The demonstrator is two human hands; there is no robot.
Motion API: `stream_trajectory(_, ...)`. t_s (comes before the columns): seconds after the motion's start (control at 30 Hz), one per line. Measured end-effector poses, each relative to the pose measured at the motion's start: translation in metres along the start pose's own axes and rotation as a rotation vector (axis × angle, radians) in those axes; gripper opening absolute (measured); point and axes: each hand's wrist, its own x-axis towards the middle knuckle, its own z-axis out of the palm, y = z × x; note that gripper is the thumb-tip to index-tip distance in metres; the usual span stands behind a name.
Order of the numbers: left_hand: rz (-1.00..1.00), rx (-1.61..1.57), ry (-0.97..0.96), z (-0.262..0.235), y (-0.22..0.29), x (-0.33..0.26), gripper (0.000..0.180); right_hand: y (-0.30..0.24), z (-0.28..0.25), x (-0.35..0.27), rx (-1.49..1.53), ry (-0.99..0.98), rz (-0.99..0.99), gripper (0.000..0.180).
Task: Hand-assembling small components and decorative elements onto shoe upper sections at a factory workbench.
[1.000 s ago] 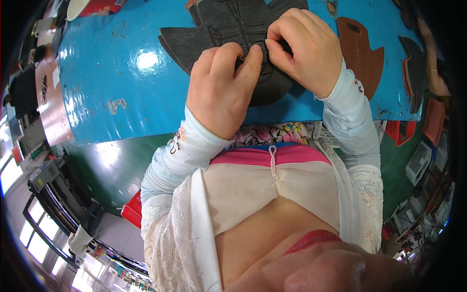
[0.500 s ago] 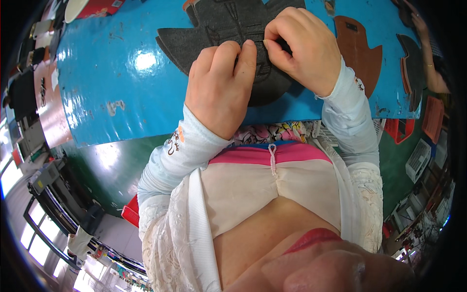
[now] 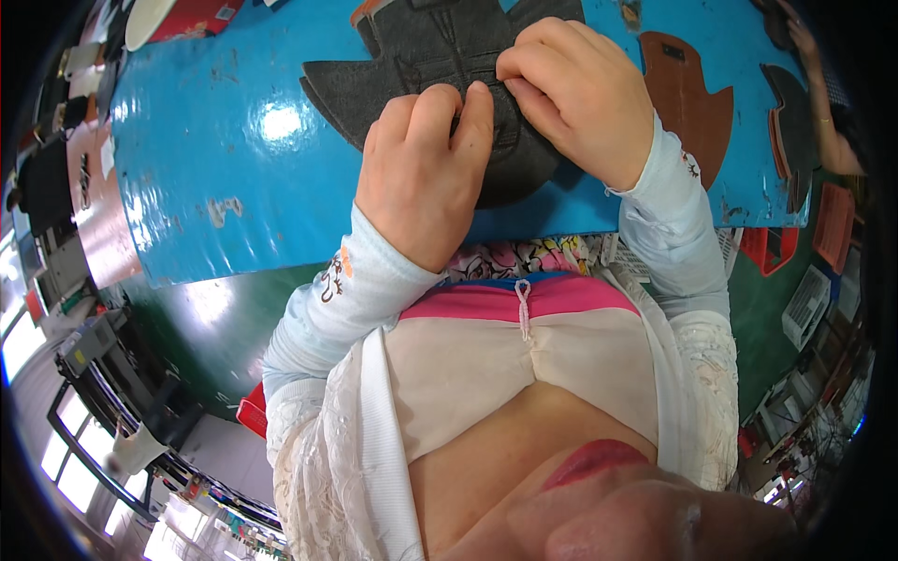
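under both hands, left hand (image 3: 421, 173) and right hand (image 3: 580, 93), lies the dark cut piece (image 3: 393, 75).

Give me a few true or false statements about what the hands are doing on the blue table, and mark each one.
1. Both hands rest on a dark grey cut piece. True: the left hand and the right hand both press on the grey piece.
2. The table is red. False: the table is blue.
3. A brown cut piece lies to the right of the right hand. True: the brown piece lies flat there on the table.
4. The left hand holds scissors. False: no tool shows in it; its fingers lie on the grey piece.
5. The person's forearms are bare. False: pale sleeves cover them to the wrists.
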Motion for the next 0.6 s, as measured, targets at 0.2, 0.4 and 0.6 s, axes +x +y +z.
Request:
stream_trajectory(0.2,-0.007,0.033,-0.043,-0.004,0.001,0.006,0.04,0.001,0.002,-0.005,-0.096,-0.087,0.04,0.018)
stream_trajectory(0.4,-0.012,-0.014,0.018,-0.002,-0.001,-0.001,0.04,0.01,-0.001,-0.009,-0.013,-0.039,-0.011,0.016)
stream_trajectory(0.6,-0.048,-0.11,0.137,0.0,-0.001,-0.008,0.048,0.007,-0.007,-0.009,0.167,0.038,0.17,0.012)
